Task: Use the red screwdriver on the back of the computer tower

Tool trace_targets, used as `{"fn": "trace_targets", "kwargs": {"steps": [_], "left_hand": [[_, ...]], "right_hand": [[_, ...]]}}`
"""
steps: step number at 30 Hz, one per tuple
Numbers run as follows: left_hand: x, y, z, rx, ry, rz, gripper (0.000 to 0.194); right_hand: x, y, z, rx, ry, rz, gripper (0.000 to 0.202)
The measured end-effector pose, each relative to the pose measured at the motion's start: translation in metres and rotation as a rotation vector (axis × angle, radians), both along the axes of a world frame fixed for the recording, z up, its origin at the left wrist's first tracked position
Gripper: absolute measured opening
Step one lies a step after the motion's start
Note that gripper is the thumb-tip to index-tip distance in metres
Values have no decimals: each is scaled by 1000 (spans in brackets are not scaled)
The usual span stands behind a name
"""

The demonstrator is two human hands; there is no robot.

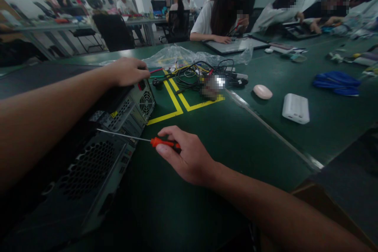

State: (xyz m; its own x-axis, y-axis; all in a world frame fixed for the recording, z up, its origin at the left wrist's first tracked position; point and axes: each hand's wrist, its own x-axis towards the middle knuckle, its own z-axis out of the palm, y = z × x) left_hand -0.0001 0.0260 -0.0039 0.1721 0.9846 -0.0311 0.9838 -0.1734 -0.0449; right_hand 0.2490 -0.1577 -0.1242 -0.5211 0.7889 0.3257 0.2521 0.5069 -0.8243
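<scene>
One screwdriver is gripped in right hand; left hand, half open, rests on computer case.

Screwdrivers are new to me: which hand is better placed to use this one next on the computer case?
Likely the right hand: it holds the screwdriver, shaft pointing across the back of the computer case. The left hand rests at the case's far end.

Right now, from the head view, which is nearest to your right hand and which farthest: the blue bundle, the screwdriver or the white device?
From the right hand:
1. Screwdriver: held in its fingers, pointing left.
2. White device: off to the right.
3. Blue bundle: farther right, beyond the white device.
</scene>
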Motion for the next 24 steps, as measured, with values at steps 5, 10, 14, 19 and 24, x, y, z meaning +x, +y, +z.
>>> {"fn": "trace_targets", "kwargs": {"steps": [5, 10, 14, 19, 24], "left_hand": [[3, -3, 2, -17, 26, -5, 76], [4, -3, 3, -15, 34, -10, 77], [3, -3, 1, -9, 39, -14, 76], [3, -1, -1, -2, 40, -3, 75], [2, 0, -1, -2, 30, 12, 74]], "right_hand": [[1, 0, -2, -29, -11, 3, 31], [0, 3, -2, 21, 3, 26, 15], [-1, 3, -1, 28, 11, 14, 16], [-1, 3, -2, 7, 9, 11, 17], [0, 2, 0, 12, 24, 10, 16]]}}
